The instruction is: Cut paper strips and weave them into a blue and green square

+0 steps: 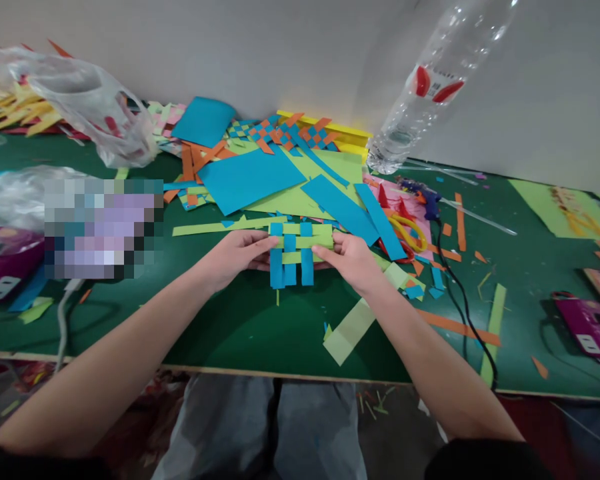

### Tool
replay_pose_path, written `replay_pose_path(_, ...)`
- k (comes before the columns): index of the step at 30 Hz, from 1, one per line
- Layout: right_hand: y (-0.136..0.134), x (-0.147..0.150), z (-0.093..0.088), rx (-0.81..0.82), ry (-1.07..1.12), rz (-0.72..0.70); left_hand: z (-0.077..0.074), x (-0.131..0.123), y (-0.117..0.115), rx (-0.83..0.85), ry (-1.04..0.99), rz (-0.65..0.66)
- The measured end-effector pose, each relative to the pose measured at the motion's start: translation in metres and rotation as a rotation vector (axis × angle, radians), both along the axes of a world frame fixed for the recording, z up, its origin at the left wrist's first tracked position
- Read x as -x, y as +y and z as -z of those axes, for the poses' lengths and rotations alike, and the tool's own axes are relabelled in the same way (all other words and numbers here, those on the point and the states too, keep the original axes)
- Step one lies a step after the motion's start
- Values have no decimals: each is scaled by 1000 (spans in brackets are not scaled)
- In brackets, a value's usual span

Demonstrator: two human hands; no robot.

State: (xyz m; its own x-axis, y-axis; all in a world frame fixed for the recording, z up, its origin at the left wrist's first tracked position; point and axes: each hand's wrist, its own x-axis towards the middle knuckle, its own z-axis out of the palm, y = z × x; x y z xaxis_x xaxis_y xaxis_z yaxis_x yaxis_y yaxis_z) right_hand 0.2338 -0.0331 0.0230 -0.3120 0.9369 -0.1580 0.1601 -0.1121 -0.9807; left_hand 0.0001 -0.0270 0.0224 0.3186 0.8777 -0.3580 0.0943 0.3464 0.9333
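A small woven mat (295,252) of blue and light-green paper strips lies on the green table (250,327) in front of me. My left hand (235,257) pinches its left edge, fingers closed on the green strips. My right hand (350,259) grips its right edge the same way. Three blue strips hang down from the weave toward me. Both forearms reach in from the bottom of the view.
Blue and green paper sheets (250,177) and finished woven pieces (290,133) are piled behind the mat. Yellow-handled scissors (407,230) and a glue gun (425,197) with its black cord lie to the right. A clear plastic bottle (420,93), plastic bags (90,107) and loose strips (347,330) surround them.
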Motion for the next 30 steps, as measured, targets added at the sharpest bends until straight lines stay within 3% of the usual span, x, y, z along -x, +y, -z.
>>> replay_pose_path(4, 2, -3, 2, -51, -96, -4, -2, -1, -1, -40, 101, -33)
replay_pose_path(8, 3, -4, 4, -77, -135, -22, 1, 3, -2, -262, 347, -10)
replay_pose_path(12, 2, -7, 2, -421, -582, 115, 2, 9, -4, -551, 717, 16)
replay_pose_path(15, 2, -10, 0, -608, -871, 174, 3, 11, -3, -655, 843, 70)
replay_pose_path(21, 3, -17, -1, -735, -1008, 238, 9, 10, 0, -918, 859, 230)
replay_pose_path(23, 5, -19, -4, -781, -926, 153, 11, 11, 1, -991, 824, 273)
replay_pose_path(26, 7, -23, -9, -844, -798, -162, 12, 12, 1, -1020, 784, 318)
replay_pose_path(28, 9, -25, -10, -812, -765, -327, 13, 12, 1, -1009, 782, 340)
replay_pose_path(30, 11, -27, -9, -763, -764, -388, 15, 12, 1, -996, 791, 365)
